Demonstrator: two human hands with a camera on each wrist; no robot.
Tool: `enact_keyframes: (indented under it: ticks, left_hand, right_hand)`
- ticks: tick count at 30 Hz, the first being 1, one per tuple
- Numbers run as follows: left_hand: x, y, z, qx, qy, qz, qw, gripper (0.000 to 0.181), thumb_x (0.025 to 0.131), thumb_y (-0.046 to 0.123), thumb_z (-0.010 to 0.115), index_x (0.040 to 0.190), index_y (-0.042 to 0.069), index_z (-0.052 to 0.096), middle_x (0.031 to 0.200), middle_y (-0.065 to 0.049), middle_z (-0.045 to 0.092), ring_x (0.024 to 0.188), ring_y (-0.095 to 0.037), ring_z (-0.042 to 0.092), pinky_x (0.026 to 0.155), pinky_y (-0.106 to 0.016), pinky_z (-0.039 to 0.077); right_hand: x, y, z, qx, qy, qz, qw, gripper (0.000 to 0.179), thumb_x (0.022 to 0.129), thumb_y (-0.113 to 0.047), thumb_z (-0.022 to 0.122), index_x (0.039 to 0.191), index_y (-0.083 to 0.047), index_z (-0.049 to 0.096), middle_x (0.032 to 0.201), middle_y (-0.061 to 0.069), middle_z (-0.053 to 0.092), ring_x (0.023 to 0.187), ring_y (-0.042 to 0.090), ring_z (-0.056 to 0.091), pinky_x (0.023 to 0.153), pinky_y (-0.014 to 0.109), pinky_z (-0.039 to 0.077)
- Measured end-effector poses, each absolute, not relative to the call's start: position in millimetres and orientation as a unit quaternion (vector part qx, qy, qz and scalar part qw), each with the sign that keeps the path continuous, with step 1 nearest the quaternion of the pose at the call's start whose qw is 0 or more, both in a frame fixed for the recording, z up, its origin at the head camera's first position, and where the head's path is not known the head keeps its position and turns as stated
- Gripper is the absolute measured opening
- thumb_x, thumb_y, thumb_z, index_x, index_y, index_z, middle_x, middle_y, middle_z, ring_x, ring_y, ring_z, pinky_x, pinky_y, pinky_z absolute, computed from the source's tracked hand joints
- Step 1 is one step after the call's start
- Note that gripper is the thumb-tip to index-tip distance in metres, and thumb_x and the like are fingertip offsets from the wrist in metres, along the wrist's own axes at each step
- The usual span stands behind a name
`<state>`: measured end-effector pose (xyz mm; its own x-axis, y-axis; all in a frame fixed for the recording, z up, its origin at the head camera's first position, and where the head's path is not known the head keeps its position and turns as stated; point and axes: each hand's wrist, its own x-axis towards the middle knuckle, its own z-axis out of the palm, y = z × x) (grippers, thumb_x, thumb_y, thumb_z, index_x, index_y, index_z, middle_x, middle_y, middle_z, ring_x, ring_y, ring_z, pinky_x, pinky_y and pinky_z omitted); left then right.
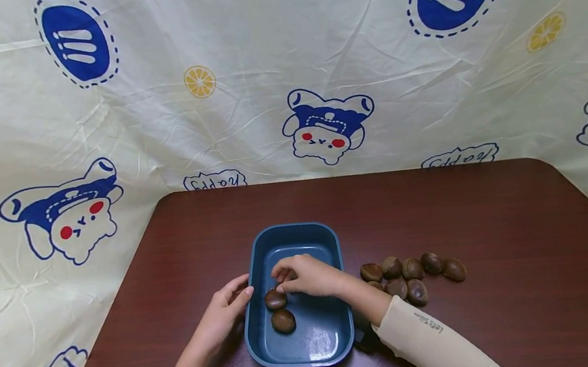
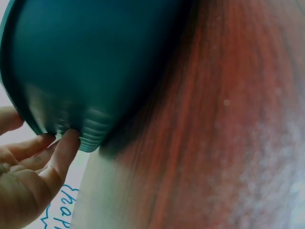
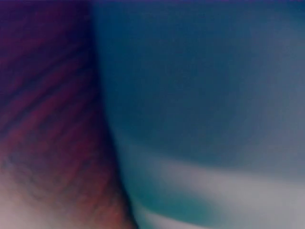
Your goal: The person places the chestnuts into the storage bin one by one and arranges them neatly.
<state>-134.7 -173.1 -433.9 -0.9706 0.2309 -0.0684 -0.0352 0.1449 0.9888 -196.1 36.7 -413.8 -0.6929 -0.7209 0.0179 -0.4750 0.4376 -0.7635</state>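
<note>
A blue rectangular tray [image 1: 303, 359] stands on the table, with two brown chestnuts inside along its left half. The upper chestnut [image 1: 275, 299] lies just above the lower chestnut [image 1: 283, 321]. My left hand [image 1: 224, 312] is at the tray's left side, its fairly straight fingers [image 2: 66, 152] touching the outer wall and the thumb at the rim. Reaching in over the right rim, my right hand [image 1: 304, 275] has loosely bent fingers, its thumb tip right at the upper chestnut. No chestnut shows between thumb and fingers. The right wrist view holds only blurred tray wall and table.
To the right of the tray, several loose chestnuts [image 1: 395, 289] lie in a cluster on the dark brown table [image 1: 505, 317], partly behind the right forearm. A white printed cloth [image 1: 244, 128] hangs behind the table and down its left side.
</note>
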Motion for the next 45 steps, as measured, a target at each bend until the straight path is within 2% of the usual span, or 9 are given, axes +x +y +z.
enact_keyframes:
  ticks: [9, 17, 25, 31, 35, 45]
  left_hand:
    - [-134.7, -173.0, -433.3, 0.053, 0.759, 0.641, 0.101, 0.044, 0.092, 0.018, 0.051, 0.127, -0.007, 0.042, 0.113, -0.024, 0.055, 0.097, -0.029, 0.056, 0.080, -0.035, 0.047]
    - [-134.6, -173.3, -432.8, 0.053, 0.758, 0.642, 0.099, 0.044, 0.092, 0.017, 0.052, 0.127, -0.007, 0.042, 0.112, -0.024, 0.055, 0.097, -0.029, 0.056, 0.079, -0.034, 0.047]
    - [-134.4, -173.5, -432.3, 0.052, 0.754, 0.646, 0.103, 0.044, 0.092, 0.018, 0.051, 0.128, -0.006, 0.042, 0.113, -0.024, 0.055, 0.097, -0.029, 0.056, 0.080, -0.035, 0.047]
    - [-134.3, -173.3, -432.6, 0.049, 0.758, 0.643, 0.099, 0.044, 0.092, 0.018, 0.052, 0.127, -0.006, 0.043, 0.114, -0.023, 0.055, 0.098, -0.028, 0.056, 0.081, -0.036, 0.046]
    - [-134.3, -173.2, -432.7, 0.048, 0.759, 0.642, 0.097, 0.043, 0.092, 0.018, 0.052, 0.127, -0.006, 0.043, 0.114, -0.023, 0.055, 0.098, -0.028, 0.056, 0.081, -0.036, 0.046]
    - [-134.8, -173.5, -432.5, 0.047, 0.760, 0.641, 0.097, 0.043, 0.092, 0.017, 0.052, 0.127, -0.005, 0.044, 0.114, -0.022, 0.055, 0.099, -0.028, 0.056, 0.081, -0.036, 0.046]
  right_hand:
    - [-195.8, 58.2, -399.4, -0.345, 0.819, -0.438, 0.133, 0.032, 0.086, -0.018, 0.061, 0.113, 0.000, 0.057, 0.104, 0.010, 0.060, 0.092, 0.015, 0.056, 0.078, 0.028, 0.046]
    - [-194.0, 95.1, -390.7, -0.309, 0.808, -0.489, 0.115, 0.031, 0.085, -0.024, 0.062, 0.112, -0.008, 0.058, 0.107, 0.010, 0.059, 0.093, 0.015, 0.056, 0.079, 0.031, 0.046]
    - [-178.1, 142.1, -384.9, -0.269, 0.831, -0.481, 0.082, 0.034, 0.085, -0.027, 0.062, 0.113, -0.009, 0.057, 0.106, 0.005, 0.060, 0.093, 0.015, 0.057, 0.082, 0.032, 0.046]
    - [-164.8, 177.8, -389.6, -0.230, 0.856, -0.459, 0.052, 0.030, 0.084, -0.025, 0.063, 0.112, -0.013, 0.058, 0.103, 0.002, 0.060, 0.092, 0.014, 0.058, 0.078, 0.031, 0.047]
    - [-155.3, 198.6, -394.3, -0.216, 0.868, -0.445, 0.036, 0.028, 0.085, -0.020, 0.063, 0.111, -0.011, 0.057, 0.104, 0.007, 0.061, 0.090, 0.014, 0.059, 0.076, 0.030, 0.048]
    - [-136.6, 236.9, -409.1, -0.190, 0.879, -0.436, 0.036, 0.033, 0.082, -0.022, 0.065, 0.110, -0.006, 0.057, 0.103, 0.007, 0.061, 0.089, 0.015, 0.059, 0.073, 0.026, 0.048]
